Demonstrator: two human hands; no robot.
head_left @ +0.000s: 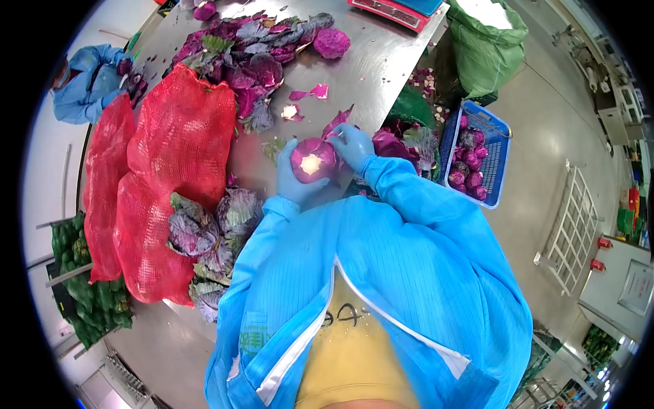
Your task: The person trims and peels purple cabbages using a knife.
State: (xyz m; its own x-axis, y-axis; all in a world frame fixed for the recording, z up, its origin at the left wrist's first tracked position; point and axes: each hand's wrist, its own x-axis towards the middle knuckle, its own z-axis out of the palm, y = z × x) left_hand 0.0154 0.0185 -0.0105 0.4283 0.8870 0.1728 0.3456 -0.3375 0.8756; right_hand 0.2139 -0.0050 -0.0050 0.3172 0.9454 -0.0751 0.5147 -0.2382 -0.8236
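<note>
My left hand [293, 178], in a blue glove, cups a red cabbage [315, 158] from the side, with the pale cut stem turned up. At the cabbage's other side, my gloved right hand [353, 147] pinches a purple outer leaf [338, 121] that sticks out past the fingers. Just beyond lie a cut stem piece [291, 113] and a torn leaf scrap [310, 93] on the steel table [371, 85]. Whole untrimmed red cabbages [238, 211] sit by my left forearm.
Red mesh sacks [178, 136] stand at the left, beside a heap of stripped leaves [255, 68]. A blue basket [503, 160] holds several trimmed cabbages at the right. Behind it is a green sack [487, 51]. A red scale [392, 15] sits at the far edge; a co-worker's blue sleeve [85, 82] shows.
</note>
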